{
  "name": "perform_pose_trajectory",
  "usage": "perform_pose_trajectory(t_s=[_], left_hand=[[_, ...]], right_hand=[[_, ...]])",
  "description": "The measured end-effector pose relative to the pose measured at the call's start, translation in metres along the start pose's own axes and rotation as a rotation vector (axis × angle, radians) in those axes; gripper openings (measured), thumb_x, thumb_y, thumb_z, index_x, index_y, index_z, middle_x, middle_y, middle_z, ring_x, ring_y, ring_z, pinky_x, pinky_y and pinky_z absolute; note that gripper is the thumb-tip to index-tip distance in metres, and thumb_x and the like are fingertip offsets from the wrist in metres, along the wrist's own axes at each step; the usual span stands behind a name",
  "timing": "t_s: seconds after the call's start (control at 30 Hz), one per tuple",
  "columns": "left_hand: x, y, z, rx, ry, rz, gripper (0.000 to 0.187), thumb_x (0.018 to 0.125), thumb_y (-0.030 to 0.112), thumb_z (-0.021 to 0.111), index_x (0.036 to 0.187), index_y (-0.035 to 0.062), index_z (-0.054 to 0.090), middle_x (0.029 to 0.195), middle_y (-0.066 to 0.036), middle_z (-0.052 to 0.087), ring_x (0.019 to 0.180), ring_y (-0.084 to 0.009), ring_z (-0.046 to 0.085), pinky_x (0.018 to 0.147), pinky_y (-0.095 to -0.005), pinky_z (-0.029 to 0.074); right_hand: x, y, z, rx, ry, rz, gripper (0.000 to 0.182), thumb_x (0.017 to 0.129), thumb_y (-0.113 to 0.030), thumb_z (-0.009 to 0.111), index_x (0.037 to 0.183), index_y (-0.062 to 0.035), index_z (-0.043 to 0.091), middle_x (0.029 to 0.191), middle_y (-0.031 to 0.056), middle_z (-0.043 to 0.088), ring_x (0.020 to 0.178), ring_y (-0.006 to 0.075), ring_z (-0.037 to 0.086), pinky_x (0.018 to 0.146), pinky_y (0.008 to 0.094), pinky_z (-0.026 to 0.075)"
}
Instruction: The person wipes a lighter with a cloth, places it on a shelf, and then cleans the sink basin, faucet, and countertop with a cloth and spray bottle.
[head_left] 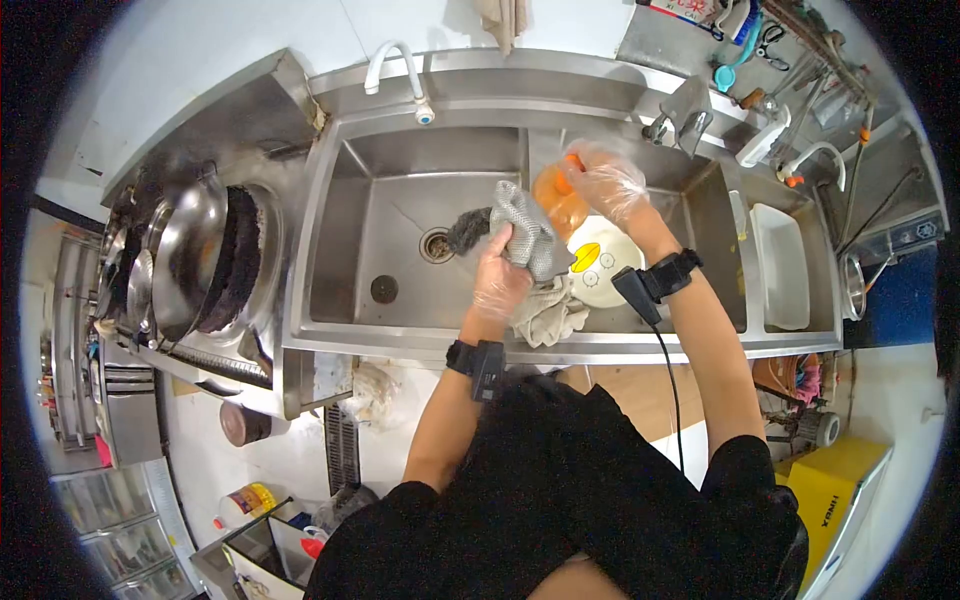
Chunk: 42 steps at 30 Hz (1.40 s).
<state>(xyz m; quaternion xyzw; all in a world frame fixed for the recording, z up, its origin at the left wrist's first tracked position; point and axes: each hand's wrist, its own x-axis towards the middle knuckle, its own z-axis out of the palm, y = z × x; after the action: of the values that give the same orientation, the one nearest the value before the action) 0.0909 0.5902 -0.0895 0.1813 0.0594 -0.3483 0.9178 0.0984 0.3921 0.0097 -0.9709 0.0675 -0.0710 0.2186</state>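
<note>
My left hand, in a clear glove, grips a grey dishcloth and holds it up over the divider of a steel double sink. My right hand, also gloved, holds an orange bottle by its top, just right of the cloth. Below them in the right basin lies a white plate with a yellow cartoon print. A beige rag is draped on the sink's front rim under my left hand.
A white faucet stands behind the left basin, whose drain is open. A wok sits on the stove at left. A white tray lies right of the sink. Utensils hang at the back right.
</note>
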Motion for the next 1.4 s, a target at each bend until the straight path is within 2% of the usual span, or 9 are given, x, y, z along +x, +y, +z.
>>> perform_pose_trajectory(t_s=[0.17,0.27,0.47,0.67,0.83,1.0,1.2,1.3,1.4], left_hand=[[-0.007,-0.002,0.008,-0.037,0.032,0.081,0.033,0.096,0.027,0.055,0.124,0.0100,0.055,0.119,-0.005,0.061,0.110,-0.0232,0.057,0.100,-0.0422,0.044],[-0.017,-0.003,0.029,-0.041,0.056,0.089,0.034,0.097,0.028,0.054,0.125,0.0102,0.054,0.122,-0.005,0.059,0.112,-0.0232,0.056,0.101,-0.0424,0.044],[-0.023,-0.016,0.045,-0.024,0.029,-0.021,0.039,0.096,0.035,0.054,0.125,0.0099,0.054,0.123,-0.005,0.060,0.111,-0.0222,0.057,0.100,-0.0428,0.043],[-0.033,-0.022,0.039,1.069,-0.353,0.438,0.041,0.096,0.035,0.054,0.128,0.0099,0.052,0.121,-0.007,0.062,0.112,-0.0236,0.058,0.096,-0.0447,0.047],[-0.018,-0.016,0.006,-0.057,-0.001,-0.461,0.067,0.091,0.057,0.053,0.129,0.0032,0.046,0.113,-0.014,0.061,0.113,-0.0298,0.057,0.095,-0.0450,0.049],[-0.027,-0.020,0.001,-0.136,0.014,-0.383,0.064,0.087,0.054,0.062,0.117,-0.0019,0.049,0.113,-0.015,0.056,0.115,-0.0317,0.053,0.099,-0.0457,0.045],[-0.019,-0.045,0.002,0.335,0.008,-0.332,0.044,0.090,0.040,0.064,0.117,0.0073,0.053,0.108,-0.006,0.057,0.109,-0.0249,0.055,0.093,-0.0412,0.048],[-0.011,-0.050,-0.004,0.516,0.120,-0.145,0.035,0.091,0.033,0.064,0.115,0.0089,0.055,0.109,-0.006,0.058,0.104,-0.0220,0.056,0.091,-0.0389,0.048],[-0.008,-0.030,-0.008,0.437,0.149,-0.055,0.031,0.093,0.027,0.061,0.119,0.0102,0.056,0.114,-0.001,0.058,0.104,-0.0140,0.055,0.084,-0.0321,0.049]], right_hand=[[-0.037,-0.019,-0.015,-0.057,0.326,0.103,0.039,0.093,-0.044,0.050,0.108,-0.0081,0.057,0.089,0.0209,0.065,0.084,0.0367,0.064,0.073,0.0461,0.049],[-0.077,-0.034,-0.011,0.139,0.305,0.075,0.037,0.095,-0.042,0.051,0.109,-0.0082,0.054,0.083,0.0206,0.065,0.077,0.0319,0.066,0.061,0.0409,0.050],[-0.098,-0.028,0.008,0.851,0.146,0.128,0.043,0.095,-0.034,0.057,0.118,0.0016,0.056,0.100,0.0099,0.063,0.090,0.0149,0.058,0.083,0.0292,0.047],[-0.096,0.031,0.042,1.012,-0.041,0.210,0.035,0.091,-0.032,0.060,0.103,0.0003,0.059,0.091,0.0032,0.061,0.088,0.0115,0.054,0.081,0.0259,0.043],[-0.105,0.041,0.039,0.970,0.017,0.380,0.027,0.088,-0.028,0.061,0.100,-0.0044,0.060,0.084,0.0048,0.058,0.085,0.0158,0.053,0.077,0.0297,0.044],[-0.116,0.055,0.046,0.809,0.351,0.201,0.028,0.088,-0.033,0.058,0.094,-0.0062,0.061,0.081,0.0107,0.058,0.076,0.0215,0.053,0.071,0.0339,0.044],[-0.121,0.027,0.010,0.782,0.111,0.471,0.031,0.088,-0.036,0.058,0.089,-0.0059,0.062,0.074,0.0089,0.053,0.072,0.0179,0.051,0.068,0.0328,0.042],[-0.124,0.043,0.017,0.928,0.116,0.406,0.026,0.090,-0.031,0.056,0.091,-0.0055,0.061,0.079,0.0072,0.053,0.075,0.0170,0.052,0.067,0.0312,0.042],[-0.137,0.054,0.014,0.618,0.245,0.053,0.018,0.090,-0.019,0.052,0.095,-0.0045,0.061,0.088,0.0093,0.054,0.079,0.0218,0.053,0.071,0.0325,0.043]])
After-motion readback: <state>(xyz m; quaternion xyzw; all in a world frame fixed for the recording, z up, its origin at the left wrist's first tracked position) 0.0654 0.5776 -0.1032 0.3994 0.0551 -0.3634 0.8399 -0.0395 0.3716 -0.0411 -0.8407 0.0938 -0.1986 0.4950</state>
